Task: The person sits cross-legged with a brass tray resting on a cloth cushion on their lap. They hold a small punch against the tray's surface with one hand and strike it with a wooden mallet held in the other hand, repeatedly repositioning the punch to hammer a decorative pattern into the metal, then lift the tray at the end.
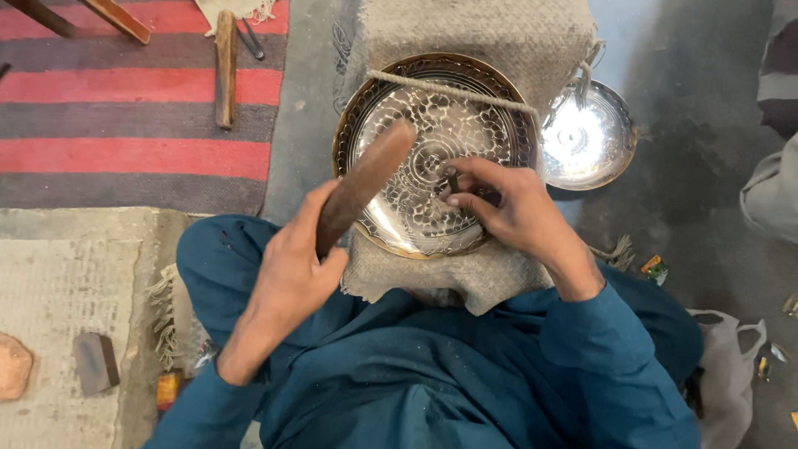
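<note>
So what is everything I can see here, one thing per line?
Engraved metal plate: one, silver with a brass rim, on the burlap pad in the middle.
Cord: one, pale, stretched across the plate's top.
Burlap pad: one, beige, under the plate.
Plain metal bowl: one, shiny silver, right of the plate.
Striped rug: one, red and grey, upper left.
Wooden stick: one, brown, lying on the rug.
Dark block: one, on the pale mat, lower left.
Plastic bag: one, whitish, lower right.
Left hand: grips a brown wooden mallet.
Right hand: holds a small dark punch on the plate.
</note>
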The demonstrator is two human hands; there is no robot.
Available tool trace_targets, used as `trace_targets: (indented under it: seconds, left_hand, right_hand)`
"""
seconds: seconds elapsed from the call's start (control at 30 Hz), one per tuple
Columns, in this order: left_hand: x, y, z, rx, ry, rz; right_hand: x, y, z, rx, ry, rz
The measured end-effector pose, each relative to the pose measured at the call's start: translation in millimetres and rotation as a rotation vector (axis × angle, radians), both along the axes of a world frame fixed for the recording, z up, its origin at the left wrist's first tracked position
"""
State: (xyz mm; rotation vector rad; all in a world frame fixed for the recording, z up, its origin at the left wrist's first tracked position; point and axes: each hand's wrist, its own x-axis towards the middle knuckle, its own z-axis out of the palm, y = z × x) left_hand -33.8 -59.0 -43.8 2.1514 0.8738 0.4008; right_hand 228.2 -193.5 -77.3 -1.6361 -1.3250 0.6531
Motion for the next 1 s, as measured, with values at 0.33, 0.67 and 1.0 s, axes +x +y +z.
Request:
trace_targets:
  seconds: [0.33, 0.67, 1.0]
  left_hand:
    - [2, -3, -2, 0.259, -0.001, -0.037]
    - [9, 2, 0, 0.419, 0.014, -0.109]
    - [8, -1, -3, 0.694, 0.240, -0.083]
  right_hand:
    - [1, 2, 1, 0.030, -0.041, 0.003]
    - [2, 3, -4, 0.036, -0.092, -0.014]
    - [3, 3, -11, 0.062, -0.093, -0.033]
